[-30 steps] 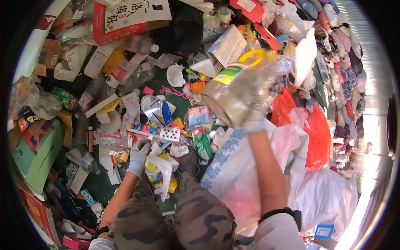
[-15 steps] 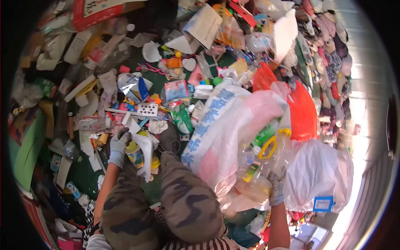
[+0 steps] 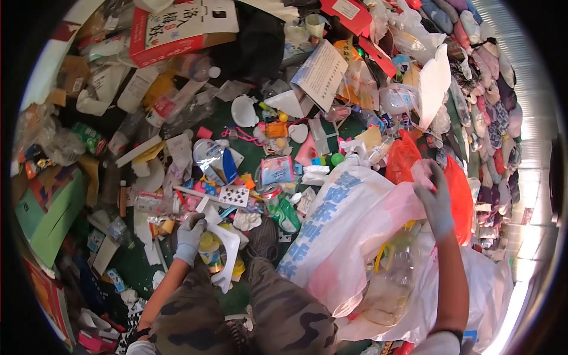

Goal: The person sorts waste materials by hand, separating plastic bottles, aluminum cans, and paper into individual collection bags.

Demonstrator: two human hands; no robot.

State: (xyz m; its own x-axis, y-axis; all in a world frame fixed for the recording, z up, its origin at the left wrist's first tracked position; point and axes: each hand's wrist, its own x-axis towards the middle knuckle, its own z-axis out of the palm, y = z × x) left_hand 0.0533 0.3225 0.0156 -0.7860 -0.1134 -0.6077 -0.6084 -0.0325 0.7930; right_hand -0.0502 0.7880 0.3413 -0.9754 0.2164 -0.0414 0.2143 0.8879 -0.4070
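My right hand point(image 3: 436, 198), in a grey-white glove, reaches to the upper edge of a white sack with blue print point(image 3: 322, 207). Its fingers are closed on the pinkish rim. Inside the sack's opening lie clear plastic bottles point(image 3: 393, 278), one with a yellow handle. A red bag point(image 3: 461, 198) is just right of this hand. My left hand point(image 3: 190, 234), also gloved, is bent over small litter beside a white plastic piece point(image 3: 225, 257); what its fingers hold, if anything, is hidden.
Mixed litter covers the green floor around my legs. A red and white box point(image 3: 183, 32) lies at the upper left, a booklet point(image 3: 320, 76) at top centre. A green folder point(image 3: 50, 219) is at the left. Piled bundles point(image 3: 488, 112) line the right side beside a metal wall.
My right hand has left the bottle and moved up to the sack's rim, which now covers more of the bottles. My left hand stays by the white plastic piece. The view has shifted.
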